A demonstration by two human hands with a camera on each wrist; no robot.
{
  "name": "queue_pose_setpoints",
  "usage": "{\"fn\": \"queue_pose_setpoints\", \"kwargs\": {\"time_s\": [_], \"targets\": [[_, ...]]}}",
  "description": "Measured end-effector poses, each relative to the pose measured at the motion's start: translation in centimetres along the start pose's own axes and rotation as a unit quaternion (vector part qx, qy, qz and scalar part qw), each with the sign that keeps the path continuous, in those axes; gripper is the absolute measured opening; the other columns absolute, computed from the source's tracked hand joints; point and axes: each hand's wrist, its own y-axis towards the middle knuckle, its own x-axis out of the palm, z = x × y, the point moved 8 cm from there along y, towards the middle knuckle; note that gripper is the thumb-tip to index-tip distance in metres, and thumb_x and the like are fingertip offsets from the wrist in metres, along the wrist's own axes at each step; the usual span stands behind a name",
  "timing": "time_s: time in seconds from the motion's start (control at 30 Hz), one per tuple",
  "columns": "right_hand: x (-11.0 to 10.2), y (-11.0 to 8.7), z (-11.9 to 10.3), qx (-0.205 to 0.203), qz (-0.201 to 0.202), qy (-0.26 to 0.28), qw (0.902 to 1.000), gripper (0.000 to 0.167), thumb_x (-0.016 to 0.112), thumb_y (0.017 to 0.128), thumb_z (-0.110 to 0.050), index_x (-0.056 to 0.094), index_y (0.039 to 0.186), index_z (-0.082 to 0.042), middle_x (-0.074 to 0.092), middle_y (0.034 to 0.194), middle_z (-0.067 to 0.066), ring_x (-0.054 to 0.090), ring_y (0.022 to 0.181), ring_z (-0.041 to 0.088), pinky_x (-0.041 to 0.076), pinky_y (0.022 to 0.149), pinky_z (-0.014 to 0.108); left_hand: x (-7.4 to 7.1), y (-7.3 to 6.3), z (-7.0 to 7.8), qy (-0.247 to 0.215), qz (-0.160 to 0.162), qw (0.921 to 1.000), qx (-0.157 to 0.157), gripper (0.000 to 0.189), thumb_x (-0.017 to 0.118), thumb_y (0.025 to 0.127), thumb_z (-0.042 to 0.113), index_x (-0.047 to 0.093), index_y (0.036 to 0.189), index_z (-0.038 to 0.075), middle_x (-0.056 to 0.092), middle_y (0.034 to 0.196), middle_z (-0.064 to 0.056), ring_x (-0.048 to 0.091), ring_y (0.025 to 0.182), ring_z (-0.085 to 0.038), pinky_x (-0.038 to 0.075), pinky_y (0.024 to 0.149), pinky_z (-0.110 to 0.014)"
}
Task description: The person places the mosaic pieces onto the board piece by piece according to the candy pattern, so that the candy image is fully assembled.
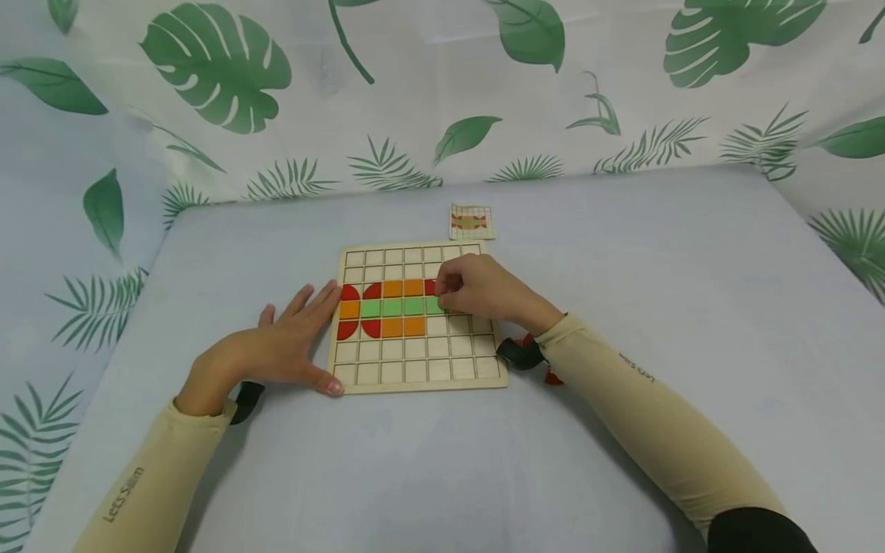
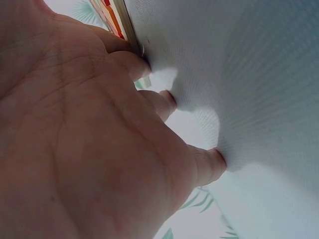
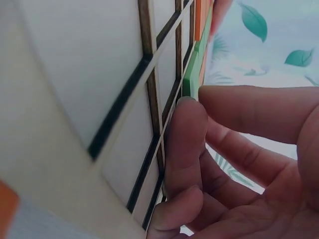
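A square wooden grid board point(image 1: 387, 374) lies on the table with red, orange and green tiles set in its middle rows. My right hand point(image 1: 477, 288) is over the board's right half, thumb and fingertips bent together at a green tile point(image 3: 190, 77) in the middle row. The fingers partly hide that tile and the cells beside it. My left hand point(image 1: 280, 346) is spread along the board's left side, thumb near the front left corner. In the left wrist view, the fingertips of the left hand point(image 2: 114, 129) rest on the cloth.
Behind the board lies a small card point(image 1: 472, 222) printed with a coloured grid pattern. A red piece point(image 1: 555, 376) sits on the table right of the board, partly under the right forearm. A leaf-print cloth point(image 1: 415, 100) hangs behind the table.
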Motion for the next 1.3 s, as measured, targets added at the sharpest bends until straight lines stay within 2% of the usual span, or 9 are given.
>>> {"fn": "queue_pose_setpoints", "kwargs": {"time_s": [0.27, 0.5, 0.73, 0.93, 1.1, 1.3], "targets": [[0.0, -0.3, -0.1, -0.002, -0.013, 0.010, 0.9999, 0.005, 0.071, 0.100, -0.005, 0.076, 0.100, -0.004, 0.072, 0.091, 0.004, 0.060, 0.085, 0.022, 0.051, 0.079, 0.036, -0.1, 0.0, 0.1, 0.001, 0.002, 1.0000, 0.000, 0.149, 0.094, 0.071, 0.061, -0.001, 0.172, 0.006, -0.008, 0.179, -0.016, -0.012, 0.160, -0.047, -0.003, 0.114, -0.084], [-0.4, -1.2, 0.5, 0.011, -0.036, 0.031, 0.9988, 0.018, 0.064, 0.107, -0.018, 0.076, 0.115, -0.007, 0.074, 0.098, 0.003, 0.065, 0.091, 0.022, 0.052, 0.085, 0.039, 0.1, 0.2, 0.1, 0.000, 0.001, 1.0000, 0.004, 0.148, 0.093, 0.073, 0.061, -0.001, 0.172, 0.006, -0.008, 0.179, -0.014, -0.012, 0.161, -0.046, -0.004, 0.114, -0.083], [-0.8, -3.2, 1.6, 0.012, -0.075, 0.076, 0.9942, 0.030, 0.065, 0.108, -0.031, 0.072, 0.128, -0.010, 0.074, 0.115, 0.001, 0.065, 0.110, 0.022, 0.049, 0.103, 0.044, 0.2, 0.2, 0.0, 0.001, -0.003, 1.0000, -0.003, 0.148, 0.093, 0.072, 0.061, -0.002, 0.172, 0.006, -0.008, 0.179, -0.015, -0.012, 0.161, -0.047, -0.004, 0.115, -0.083], [-1.4, -4.6, 1.9, -0.013, -0.102, 0.102, 0.9895, 0.033, 0.069, 0.106, -0.025, 0.068, 0.134, -0.007, 0.070, 0.129, 0.005, 0.064, 0.121, 0.022, 0.050, 0.107, 0.043, 0.1, 0.1, -0.2, -0.001, -0.003, 1.0000, -0.001, 0.149, 0.094, 0.072, 0.062, -0.003, 0.172, 0.006, -0.008, 0.179, -0.016, -0.012, 0.160, -0.048, -0.004, 0.114, -0.083], [-2.7, -5.0, 1.9, -0.026, -0.085, 0.073, 0.9934, 0.035, 0.073, 0.102, -0.017, 0.068, 0.134, -0.004, 0.070, 0.128, 0.008, 0.064, 0.119, 0.025, 0.051, 0.106, 0.045, 0.2, 0.0, -0.3, 0.000, -0.002, 1.0000, -0.002, 0.149, 0.093, 0.073, 0.063, -0.003, 0.172, 0.006, -0.008, 0.179, -0.015, -0.012, 0.160, -0.048, -0.004, 0.115, -0.083], [-3.9, -5.7, 3.5, 0.006, -0.085, 0.023, 0.9961, 0.040, 0.076, 0.100, -0.020, 0.067, 0.136, -0.006, 0.067, 0.130, 0.008, 0.060, 0.122, 0.030, 0.049, 0.105, 0.049, 0.1, 0.0, -0.2, 0.000, -0.002, 1.0000, 0.004, 0.148, 0.093, 0.073, 0.062, -0.003, 0.172, 0.007, -0.008, 0.179, -0.015, -0.012, 0.160, -0.048, -0.004, 0.114, -0.083]]}}
